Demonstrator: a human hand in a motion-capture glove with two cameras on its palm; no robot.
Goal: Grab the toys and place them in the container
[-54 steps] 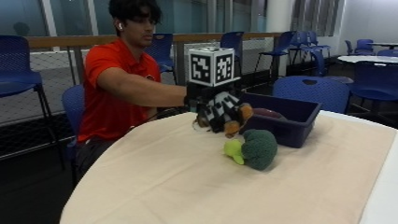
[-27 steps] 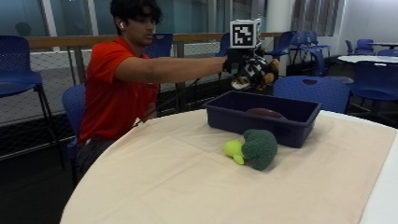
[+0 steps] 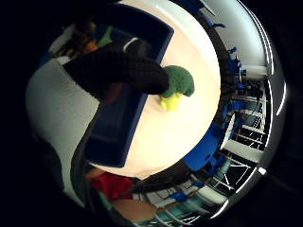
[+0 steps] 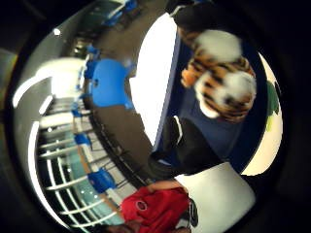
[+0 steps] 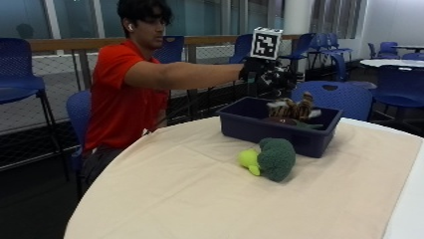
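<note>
Two toys: a tiger plush and a broccoli plush.
Tiger plush [image 5: 291, 108]: striped orange and black, upright at the top of the container, below the gloved hand and apart from it.
Container [image 5: 252, 127]: dark blue bin, near the table's far edge.
Broccoli plush [image 5: 270, 159]: green head, yellow-green stem, lying on the table just in front of the container's near wall.
Right hand [image 5: 271, 77]: black glove, arm stretched level, above the container; fingers spread and relaxed, holding nothing.
Table [image 5: 165, 199]: round, covered in a cream cloth.
Person: seated at the table's far-left edge, red shirt.
</note>
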